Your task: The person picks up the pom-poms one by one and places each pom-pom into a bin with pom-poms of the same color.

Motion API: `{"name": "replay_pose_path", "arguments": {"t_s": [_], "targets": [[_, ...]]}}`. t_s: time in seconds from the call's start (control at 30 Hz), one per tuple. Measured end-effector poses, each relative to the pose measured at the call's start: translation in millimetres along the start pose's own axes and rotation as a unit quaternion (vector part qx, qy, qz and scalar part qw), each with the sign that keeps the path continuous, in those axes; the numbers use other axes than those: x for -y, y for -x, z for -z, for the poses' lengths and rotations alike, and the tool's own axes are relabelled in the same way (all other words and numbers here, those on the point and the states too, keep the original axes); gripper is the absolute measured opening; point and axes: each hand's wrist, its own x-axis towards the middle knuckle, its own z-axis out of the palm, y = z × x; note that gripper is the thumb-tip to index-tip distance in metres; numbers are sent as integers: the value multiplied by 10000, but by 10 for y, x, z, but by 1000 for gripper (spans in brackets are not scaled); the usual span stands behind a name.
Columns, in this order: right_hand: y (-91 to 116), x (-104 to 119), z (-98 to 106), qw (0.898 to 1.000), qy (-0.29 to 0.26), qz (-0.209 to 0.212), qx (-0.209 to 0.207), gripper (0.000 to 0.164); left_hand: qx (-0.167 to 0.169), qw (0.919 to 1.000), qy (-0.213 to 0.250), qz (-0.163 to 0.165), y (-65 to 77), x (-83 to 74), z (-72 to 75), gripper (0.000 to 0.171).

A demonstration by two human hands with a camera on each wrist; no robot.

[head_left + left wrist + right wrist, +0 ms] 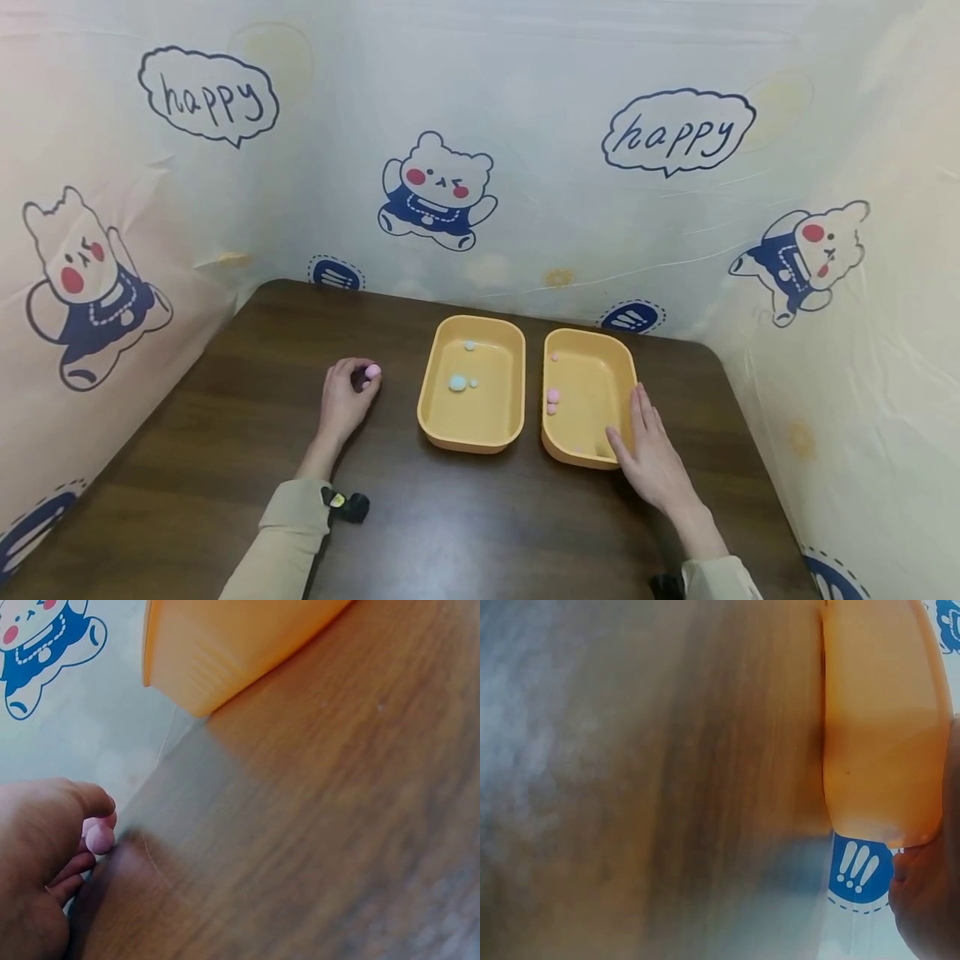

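My left hand (pixel 347 402) is at the table's left side, thumb and forefinger pinching a pink ball (pixel 372 372). A smaller pink ball (pixel 365 385) shows just below it, within the curve of the fingers. In the left wrist view, pink (pixel 100 838) shows at the fingertips, close over the tabletop. My right hand (pixel 658 460) rests at the near right corner of the right yellow tray (pixel 588 335), fingers straight along its outer side and thumb over the rim. Several pink balls (pixel 553 395) of mixed sizes lie in that tray, mostly along its left side.
Left of that tray stands a matching yellow tray (pixel 480 446) with three pale blue balls (pixel 457 383) in it. A narrow gap separates the trays. Both stand on a dark brown wooden table (pixel 450 525). A printed cloth (pixel 540 208) encloses the table's back and sides.
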Motion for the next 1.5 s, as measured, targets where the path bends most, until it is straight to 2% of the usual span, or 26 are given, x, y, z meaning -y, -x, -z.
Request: {"name": "replay_pose_path", "arguments": {"t_s": [0.23, 0.6, 0.87, 1.0, 1.5], "targets": [[-4, 44, 29, 9997, -63, 123, -219, 87, -128, 9999, 108, -9, -61, -53, 42, 31], [32, 74, -11, 9999, -127, 5, -32, 88, -309, 9992, 122, -214, -83, -83, 55, 32], [38, 65, -25, 9999, -112, -12, -23, 89, 19, 9996, 192, -198, -195, -402, 66, 35], [34, 50, -29, 9999, -112, 1, -48, 89, 212, 9992, 252, -216, -199, -550, 31, 37], [19, -2, -1, 10000, -44, -60, -25, 89, 857, 9931, 431, -672, -134, -1093, -289, 39]]}}
